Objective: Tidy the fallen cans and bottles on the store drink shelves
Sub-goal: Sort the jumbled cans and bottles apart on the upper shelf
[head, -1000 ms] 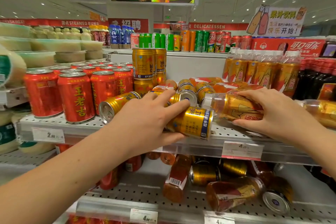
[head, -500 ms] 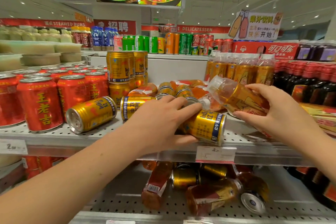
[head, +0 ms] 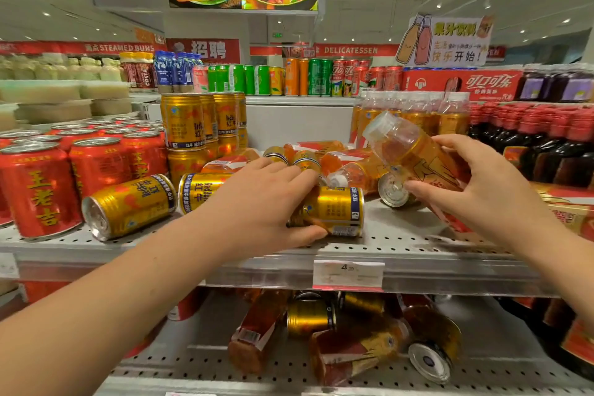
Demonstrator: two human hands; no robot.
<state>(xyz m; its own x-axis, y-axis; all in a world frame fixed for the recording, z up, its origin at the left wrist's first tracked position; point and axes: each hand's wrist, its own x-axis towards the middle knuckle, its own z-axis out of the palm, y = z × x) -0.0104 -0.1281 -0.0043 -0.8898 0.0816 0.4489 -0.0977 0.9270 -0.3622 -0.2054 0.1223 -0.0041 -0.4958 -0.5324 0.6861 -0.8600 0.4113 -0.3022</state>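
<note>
My left hand point(head: 257, 202) grips a gold can point(head: 337, 212) that lies on its side near the front of the grey perforated shelf point(head: 401, 244). My right hand point(head: 475, 193) holds an amber drink bottle point(head: 408, 148) lifted off the shelf, tilted with its clear cap up and to the left. Two more gold cans point(head: 128, 202) lie fallen to the left of my left hand. Behind my hands several fallen cans and bottles point(head: 347, 167) lie in a heap.
Red cans point(head: 38, 190) stand at the left, stacked gold cans point(head: 186, 122) behind them, upright amber bottles point(head: 418, 112) and dark bottles point(head: 546, 145) at the right. The lower shelf point(head: 193, 370) holds more fallen cans and bottles point(head: 353, 337).
My right hand has lifted the amber bottle off the shelf and tilted its cap upward. My left hand stays on the gold can, which has shifted a little right.
</note>
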